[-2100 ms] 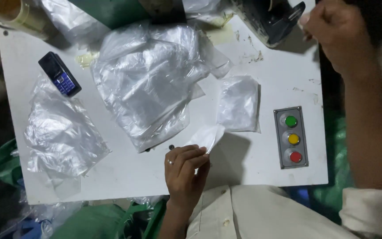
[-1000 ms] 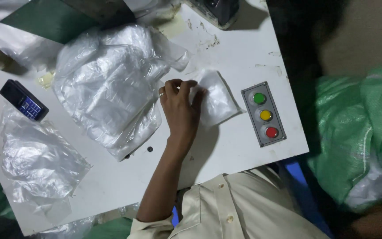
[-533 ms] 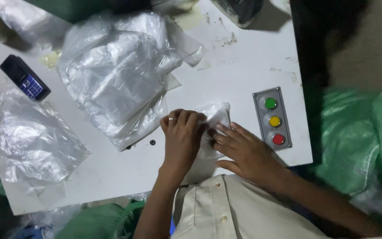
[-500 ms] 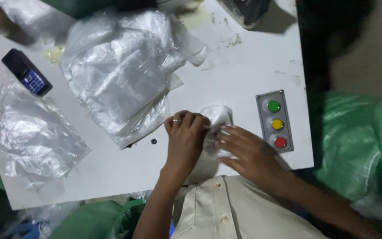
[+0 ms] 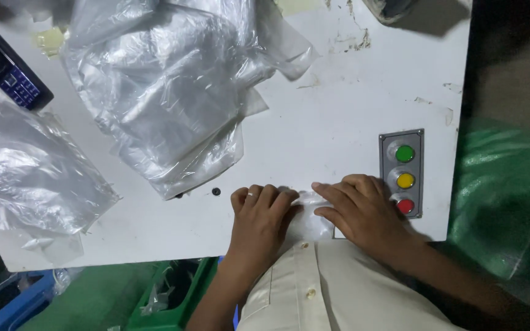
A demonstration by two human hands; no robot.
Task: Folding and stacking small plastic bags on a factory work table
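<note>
A small white packet in clear plastic (image 5: 310, 216) lies at the near edge of the white table (image 5: 314, 122). My left hand (image 5: 260, 220) presses flat on its left side, a ring on one finger. My right hand (image 5: 362, 211) rests on its right side, fingers spread and pointing left. Both hands hold the packet down between them; most of it is hidden under the fingers and my shirt.
A big heap of clear plastic bags (image 5: 173, 86) covers the table's middle, another clear bag (image 5: 26, 171) lies at the left. A dark phone (image 5: 10, 76) sits at the far left. A panel with green, yellow and red buttons (image 5: 403, 173) is beside my right hand. Green sacks (image 5: 498, 196) are to the right.
My left hand slid the white packet from mid-table to the near edge. My right hand came down from the far right and now lies on the packet too.
</note>
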